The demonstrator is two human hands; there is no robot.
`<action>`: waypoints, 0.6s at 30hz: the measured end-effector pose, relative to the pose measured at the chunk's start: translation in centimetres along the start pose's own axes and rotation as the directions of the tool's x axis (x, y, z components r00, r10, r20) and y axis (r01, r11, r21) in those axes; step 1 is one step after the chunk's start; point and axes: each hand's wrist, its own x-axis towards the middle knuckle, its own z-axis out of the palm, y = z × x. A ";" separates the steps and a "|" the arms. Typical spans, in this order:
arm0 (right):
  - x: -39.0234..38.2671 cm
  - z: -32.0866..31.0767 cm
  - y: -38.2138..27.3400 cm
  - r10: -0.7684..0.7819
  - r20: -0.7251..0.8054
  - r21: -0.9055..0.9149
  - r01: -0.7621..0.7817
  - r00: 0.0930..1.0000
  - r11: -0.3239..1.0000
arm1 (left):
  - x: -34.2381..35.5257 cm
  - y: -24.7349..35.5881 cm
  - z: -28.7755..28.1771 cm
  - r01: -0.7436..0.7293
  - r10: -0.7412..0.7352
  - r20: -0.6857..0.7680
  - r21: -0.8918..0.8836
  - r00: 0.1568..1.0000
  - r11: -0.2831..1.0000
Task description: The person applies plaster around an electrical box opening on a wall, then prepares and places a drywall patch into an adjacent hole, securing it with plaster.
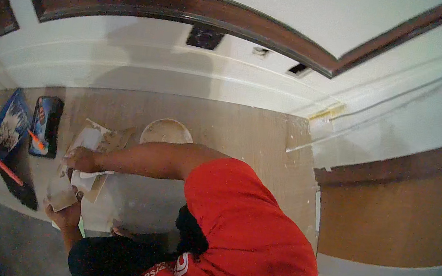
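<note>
Near the left of the work surface, my right arm stretches across in a red sleeve. At its end my right hand (pixel 80 159) is closed over a pale cardboard-like sheet (pixel 94 193); what its fingers grip is hidden. White pieces (pixel 89 137) lie on the sheet beside the hand. Just below, my left hand (pixel 67 215) holds a flat tan piece (pixel 61 195) by its edge, close under the right hand. Behind my right forearm sits a round pale tub (pixel 167 130), partly covered by the arm.
To the far left are a blue dustpan (pixel 10 126) with pale debris, a black case (pixel 48 112) with an orange-handled tool (pixel 36 141), and a dark brush (pixel 19 188) by a red handle (pixel 8 171). A white wall (pixel 155 79) with dark wall openings (pixel 205 38) rises behind.
</note>
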 end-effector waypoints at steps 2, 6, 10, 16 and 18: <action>-1.9 1.0 0.7 0.028 -0.103 0.128 -0.014 0.994 0.992 | -1.5 -0.6 3.2 0.045 -0.045 0.080 0.007 0.996 0.999; -1.4 1.0 1.5 0.268 -0.059 0.324 -0.236 0.962 0.916 | -0.1 -1.3 3.5 0.097 -0.099 0.061 0.029 0.993 0.995; -0.7 1.3 0.4 0.291 0.092 0.524 -0.294 0.952 0.799 | -0.1 -1.1 2.7 0.086 -0.085 0.049 -0.022 0.995 0.996; -1.3 -0.8 2.6 0.260 0.220 0.882 -0.306 0.940 0.359 | 0.7 -0.5 3.0 0.056 -0.050 0.070 -0.085 0.996 0.995; -0.9 -1.7 3.1 0.283 0.163 0.916 -0.251 0.945 0.312 | 1.4 0.2 3.8 0.026 -0.009 0.170 -0.094 0.985 0.995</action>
